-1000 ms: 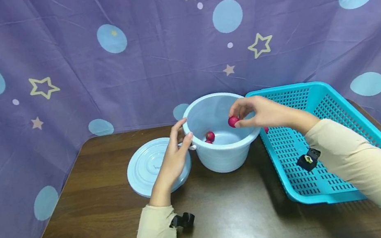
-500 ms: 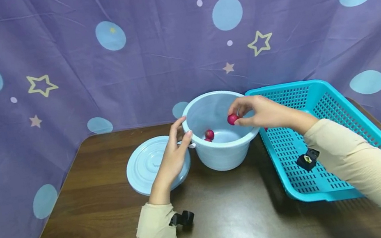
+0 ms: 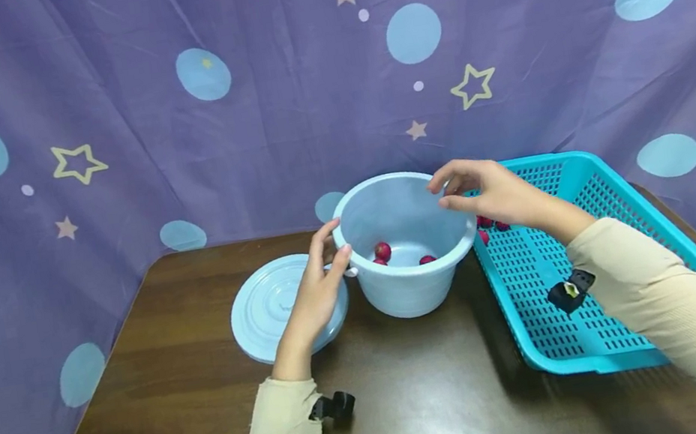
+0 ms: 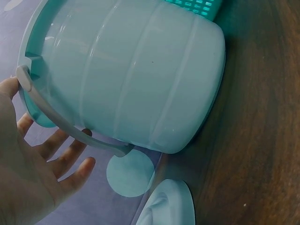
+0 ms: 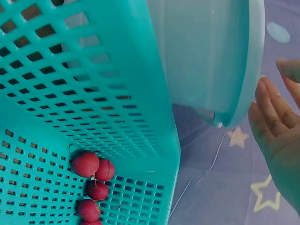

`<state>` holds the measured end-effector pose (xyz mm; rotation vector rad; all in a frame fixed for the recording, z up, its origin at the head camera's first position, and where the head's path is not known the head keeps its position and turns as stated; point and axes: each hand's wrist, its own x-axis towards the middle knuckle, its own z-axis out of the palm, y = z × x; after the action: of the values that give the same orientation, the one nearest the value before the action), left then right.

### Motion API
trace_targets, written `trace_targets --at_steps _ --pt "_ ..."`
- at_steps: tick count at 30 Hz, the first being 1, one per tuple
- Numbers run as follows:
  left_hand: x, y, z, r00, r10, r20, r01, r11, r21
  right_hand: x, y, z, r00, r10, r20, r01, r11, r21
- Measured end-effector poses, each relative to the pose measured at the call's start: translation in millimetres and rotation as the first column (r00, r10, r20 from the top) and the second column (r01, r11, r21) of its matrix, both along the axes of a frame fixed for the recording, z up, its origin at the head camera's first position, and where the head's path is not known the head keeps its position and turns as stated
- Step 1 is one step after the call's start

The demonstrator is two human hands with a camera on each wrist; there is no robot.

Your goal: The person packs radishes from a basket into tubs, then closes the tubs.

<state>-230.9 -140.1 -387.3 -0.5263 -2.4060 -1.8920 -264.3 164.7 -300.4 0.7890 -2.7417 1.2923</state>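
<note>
A light blue plastic bucket (image 3: 410, 290) stands upright on the table with three red radishes (image 3: 383, 251) visible inside. One radish (image 3: 427, 260) lies at the right of the bucket's floor. My left hand (image 3: 315, 294) holds the bucket's left rim with thumb and fingertips; its other fingers spread near the pale carrying handle (image 4: 58, 119) in the left wrist view. Over the bucket's right rim, my right hand (image 3: 498, 193) hovers with fingers parted and nothing between them. Several more radishes (image 5: 86, 164) sit together in the turquoise basket (image 3: 590, 364), partly hidden by my right hand in the head view.
The bucket's round lid (image 3: 263, 310) lies on the wooden table (image 3: 165, 398) to the left, partly behind my left forearm. The basket stands close to the bucket's right side. A purple patterned curtain (image 3: 305, 117) hangs right behind the table.
My right hand has let go of a radish, which now lies in the bucket. That hand has risen slightly and shifted right. The left hand stays at the rim.
</note>
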Motion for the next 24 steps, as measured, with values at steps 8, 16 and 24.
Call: trace_targets --at_steps 8,16,24 --pt "-0.9 -1.2 -1.2 1.0 -0.01 0.007 0.01 1.0 0.015 -5.6 18 -8.2 0.978 -0.207 -0.023 0.205 0.976 -0.068" --pt "1.3 0.6 -0.4 1.0 0.005 -0.022 -0.005 1.0 0.007 -14.3 44 -29.1 0.97 -0.237 0.051 0.237 0.971 0.009" --pt "1.9 -0.1 -1.0 0.999 0.006 -0.033 -0.005 1.0 0.004 -26.3 63 -42.4 0.956 -0.192 0.221 0.168 0.978 0.119"
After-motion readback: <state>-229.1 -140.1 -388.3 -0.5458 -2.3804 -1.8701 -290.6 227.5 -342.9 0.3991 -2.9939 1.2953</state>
